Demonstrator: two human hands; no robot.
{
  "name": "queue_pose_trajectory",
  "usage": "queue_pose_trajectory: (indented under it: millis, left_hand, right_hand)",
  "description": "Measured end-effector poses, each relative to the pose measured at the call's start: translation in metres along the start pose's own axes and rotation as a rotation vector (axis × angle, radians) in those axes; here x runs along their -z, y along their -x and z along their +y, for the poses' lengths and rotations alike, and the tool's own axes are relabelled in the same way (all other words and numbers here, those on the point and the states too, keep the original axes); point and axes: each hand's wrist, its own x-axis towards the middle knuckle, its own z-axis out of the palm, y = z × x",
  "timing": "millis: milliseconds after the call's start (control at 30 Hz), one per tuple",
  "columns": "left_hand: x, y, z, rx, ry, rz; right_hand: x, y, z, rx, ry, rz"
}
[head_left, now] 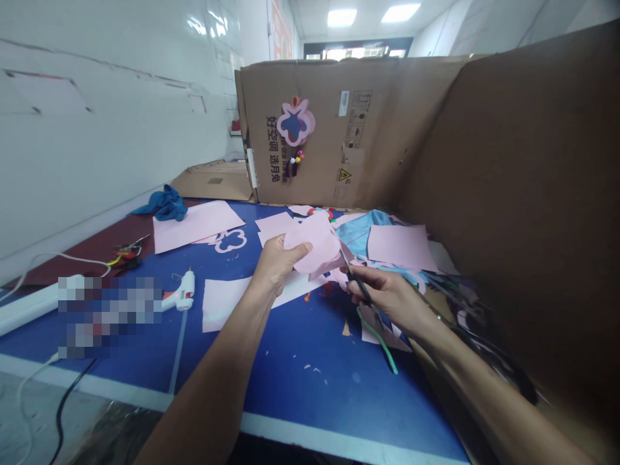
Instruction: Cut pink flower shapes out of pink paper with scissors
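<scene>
Bare forearms [225, 361] are stretching over the blue-topped bench [339, 403]. Above it, the left hand [277, 263] is pinching rounded pink paper [317, 240], thumb uppermost; the right hand [385, 294] is gripping dark-handled metal scissors [360, 284] at its edge. Slowly turning the paper should be keeping curves smooth.

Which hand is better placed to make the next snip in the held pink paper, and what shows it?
Probably the right hand: it holds the scissors, blades at the paper's edge. The left hand is gripping the pink paper.

glue gun [185, 289] on blue table [285, 394]
</scene>
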Motion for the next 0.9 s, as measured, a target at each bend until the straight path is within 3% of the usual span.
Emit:
queue_pose_trajectory:
  millis: [400, 900]
  left_hand:
    - [-0.0013, 0.0003, 0.0008, 0.001, 0.04, 0.006]
    - [-0.0027, 0.0024, 0.004, 0.011, 0.063, -0.034]
  right_hand:
    - [-0.0051, 0.0013, -0.0027, -0.035, -0.06, 0.03]
    - [0.0007, 0.0016, -0.0052, 0.021, -0.049, -0.08]
